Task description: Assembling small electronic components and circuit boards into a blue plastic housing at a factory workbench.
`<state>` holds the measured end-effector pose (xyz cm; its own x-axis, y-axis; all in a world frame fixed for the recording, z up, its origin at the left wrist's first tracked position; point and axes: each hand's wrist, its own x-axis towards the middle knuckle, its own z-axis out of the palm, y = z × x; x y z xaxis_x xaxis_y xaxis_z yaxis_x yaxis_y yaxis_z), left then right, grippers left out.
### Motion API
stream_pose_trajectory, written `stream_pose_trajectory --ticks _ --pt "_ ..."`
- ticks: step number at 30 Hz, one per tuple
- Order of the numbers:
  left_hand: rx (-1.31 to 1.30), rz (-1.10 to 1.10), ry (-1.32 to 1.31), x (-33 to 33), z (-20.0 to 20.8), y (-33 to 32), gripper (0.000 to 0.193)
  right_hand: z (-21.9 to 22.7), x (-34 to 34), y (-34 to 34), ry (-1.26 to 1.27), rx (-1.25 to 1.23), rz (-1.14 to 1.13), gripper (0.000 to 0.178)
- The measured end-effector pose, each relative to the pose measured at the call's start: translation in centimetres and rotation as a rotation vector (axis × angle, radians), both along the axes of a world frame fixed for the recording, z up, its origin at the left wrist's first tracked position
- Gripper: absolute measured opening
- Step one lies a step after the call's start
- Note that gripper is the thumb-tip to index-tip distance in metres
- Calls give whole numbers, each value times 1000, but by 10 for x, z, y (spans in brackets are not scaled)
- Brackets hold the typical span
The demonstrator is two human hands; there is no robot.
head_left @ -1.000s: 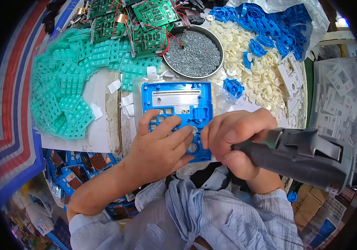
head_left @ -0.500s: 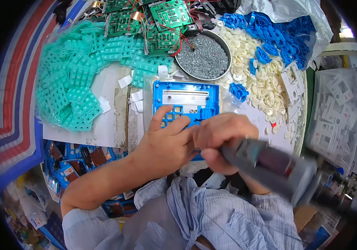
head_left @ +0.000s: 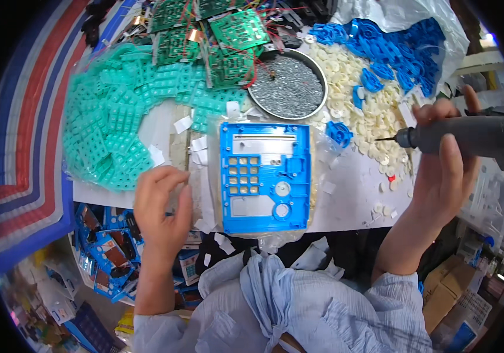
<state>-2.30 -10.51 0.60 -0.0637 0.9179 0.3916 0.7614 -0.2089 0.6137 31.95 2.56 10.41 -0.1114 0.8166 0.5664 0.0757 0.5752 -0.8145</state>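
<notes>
A blue plastic casing (head_left: 267, 222) lies on a bagged pad on the table, its inner side up. It shows a grid of square openings, a long slot and two round pale spots at the lower right. My left hand (head_left: 162, 199) hovers left of the casing, fingers loosely curved and apart, with nothing in it. Out to the right, my right hand (head_left: 449, 147) grips a dark grey electric screwdriver (head_left: 487, 136). Its thin bit points left, above the cream discs and away from the casing.
Teal rubber keypads (head_left: 108, 126) are heaped at left, with green circuit boards (head_left: 240, 29) behind. A round metal dish (head_left: 324, 97) holds small screws. Cream discs (head_left: 343, 76) and blue round plastic parts (head_left: 378, 47) pile up at right. Assembled blue units (head_left: 108, 259) sit lower left.
Both hands have come off the casing: the left moved left, the right swung up and right with the screwdriver. The casing now shows in full.
</notes>
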Motion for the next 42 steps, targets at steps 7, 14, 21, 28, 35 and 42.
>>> stream_pose_trajectory --ticks 7,14,21,28,35,42 --pt "-144 -29 -151 17 -1 22 31 -31 -38 -46 -312 309 -275 70" --pt "-262 -79 -199 26 -11 55 49 -84 -93 -15 -880 100 90 62" --pt "-470 -91 -884 10 -23 37 29 -104 -104 -7 -848 29 179 53" --pt "-717 -265 -597 4 -5 -1 42 -113 -102 -10 -773 -16 189 52" --pt "-550 -309 -344 20 -8 -9 36 -104 -110 -9 -897 37 213 52" --pt "-579 -301 -261 24 -1 -10 32 -104 -110 -8 -959 89 222 54"
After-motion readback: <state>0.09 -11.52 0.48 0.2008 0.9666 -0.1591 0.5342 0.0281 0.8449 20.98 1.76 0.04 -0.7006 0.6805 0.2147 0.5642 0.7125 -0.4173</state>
